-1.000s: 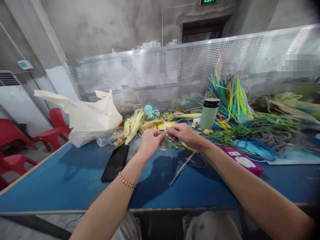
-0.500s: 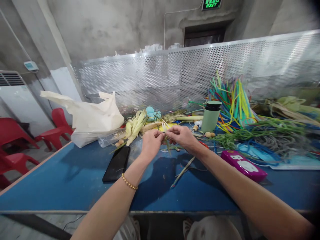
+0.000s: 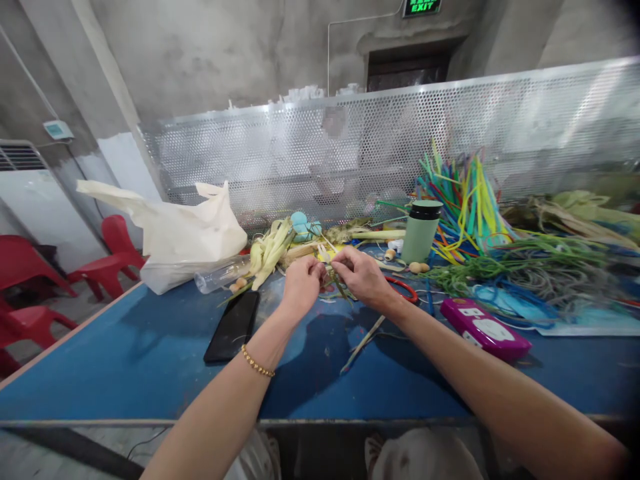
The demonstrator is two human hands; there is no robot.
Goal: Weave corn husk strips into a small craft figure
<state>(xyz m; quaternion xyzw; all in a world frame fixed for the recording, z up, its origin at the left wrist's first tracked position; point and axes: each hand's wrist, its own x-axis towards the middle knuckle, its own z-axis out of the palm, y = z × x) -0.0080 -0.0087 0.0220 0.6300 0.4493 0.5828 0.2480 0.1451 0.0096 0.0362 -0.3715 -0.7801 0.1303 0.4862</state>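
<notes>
My left hand (image 3: 303, 285) and my right hand (image 3: 364, 277) meet over the middle of the table, fingertips pinched. Between them are thin pale corn husk strips (image 3: 325, 255), with narrow greenish ends hanging below. The fingers hide most of the piece. Beside my right wrist lies a red loop (image 3: 407, 291), perhaps a scissors handle. A dry stalk strip (image 3: 364, 343) rests on the table beneath my right forearm. Behind my left hand is a bundle of pale husks (image 3: 273, 250), with light-blue round things (image 3: 300, 225) next to it.
A black phone (image 3: 233, 328), clear plastic bottle (image 3: 215, 277) and white bag (image 3: 187, 230) occupy the left of the blue table (image 3: 115, 373). Rightward stand a green tumbler (image 3: 421, 235), purple box (image 3: 485, 330), green cords (image 3: 465, 267) and colourful strips (image 3: 473, 207). A perforated metal panel (image 3: 280, 153) runs behind.
My hands have drawn slightly apart, the left shifting a little left. The pale strips between them now spread at a different angle. More of the red loop shows by my right wrist.
</notes>
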